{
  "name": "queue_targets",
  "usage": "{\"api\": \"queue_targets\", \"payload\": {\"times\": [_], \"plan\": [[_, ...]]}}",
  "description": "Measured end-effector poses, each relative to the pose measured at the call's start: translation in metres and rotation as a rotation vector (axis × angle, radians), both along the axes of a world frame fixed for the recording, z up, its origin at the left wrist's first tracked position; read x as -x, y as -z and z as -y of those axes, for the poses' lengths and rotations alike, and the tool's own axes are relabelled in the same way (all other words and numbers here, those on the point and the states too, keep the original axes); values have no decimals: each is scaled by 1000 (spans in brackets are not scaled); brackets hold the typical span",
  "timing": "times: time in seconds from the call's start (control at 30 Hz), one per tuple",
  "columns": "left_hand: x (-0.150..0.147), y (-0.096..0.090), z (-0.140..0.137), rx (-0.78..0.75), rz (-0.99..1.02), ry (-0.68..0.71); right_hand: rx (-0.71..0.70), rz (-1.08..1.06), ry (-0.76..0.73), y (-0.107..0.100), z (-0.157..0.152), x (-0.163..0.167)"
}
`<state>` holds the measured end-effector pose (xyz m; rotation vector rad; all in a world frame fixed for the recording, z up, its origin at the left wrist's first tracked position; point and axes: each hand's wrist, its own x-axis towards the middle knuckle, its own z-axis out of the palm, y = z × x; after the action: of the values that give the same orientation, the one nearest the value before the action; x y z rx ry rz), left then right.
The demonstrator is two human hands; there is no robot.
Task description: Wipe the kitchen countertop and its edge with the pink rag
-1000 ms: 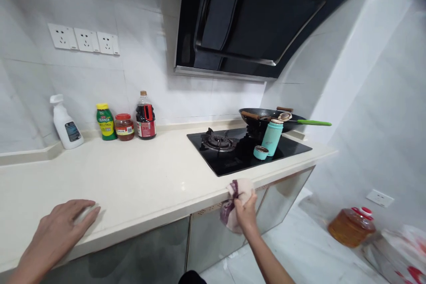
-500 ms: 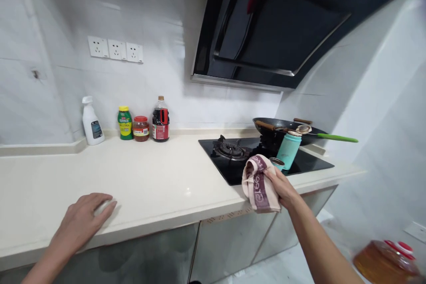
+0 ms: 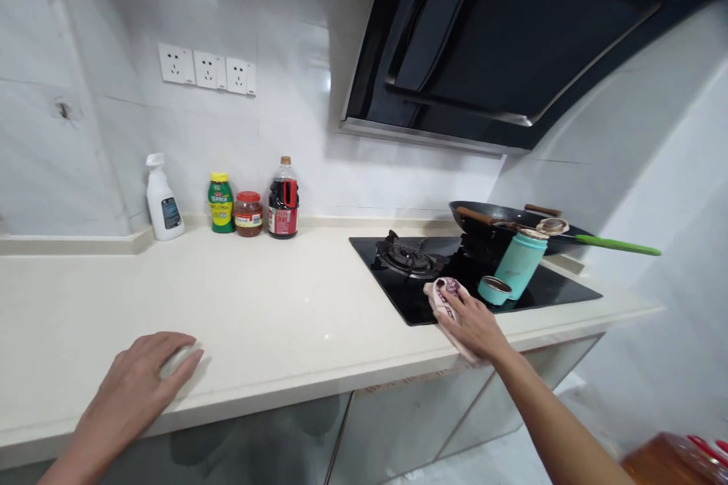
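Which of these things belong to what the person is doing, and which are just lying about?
Apparently in use:
cloth, under the right hand
stovetop, whose front edge the cloth reaches
countertop, by the left hand

Apparently idle:
white spray bottle
green bottle
red-lidded jar
dark bottle
turquoise flask
turquoise cup
wok
green-handled utensil
amber jug

The right hand (image 3: 473,324) covers part of the cloth (image 3: 438,300); the lower-right edge crops what seems a jug (image 3: 666,461).

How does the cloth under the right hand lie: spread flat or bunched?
Bunched: the cloth curls up in folds at its far end, by the right hand; the part beneath is hidden.
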<state>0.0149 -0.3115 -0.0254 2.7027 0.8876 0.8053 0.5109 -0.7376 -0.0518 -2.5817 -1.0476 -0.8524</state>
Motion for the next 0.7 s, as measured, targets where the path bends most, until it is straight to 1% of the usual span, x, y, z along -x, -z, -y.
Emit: {"api": "queue_targets", "payload": {"times": [0.13,0.23,0.33,0.43,0.5,0.57,0.7], "plan": [[0,1,1,-7,-5,-17,33,-93,133,-17,-26,-20],[0,3,0,-24,8,-12,50,-99,138,-25,-51,-14],[0,6,0,-50,25,1,100,-90,60,-26,-80,18],[0,8,3,-91,35,21,185,-56,-110,-25,-106,60],[0,8,5,-118,44,29,251,-46,-227,-27,-120,78],[0,8,8,-135,57,30,297,-65,-270,-32,-131,83],[1,7,14,-185,106,45,339,-82,-184,-37,-158,70]]}}
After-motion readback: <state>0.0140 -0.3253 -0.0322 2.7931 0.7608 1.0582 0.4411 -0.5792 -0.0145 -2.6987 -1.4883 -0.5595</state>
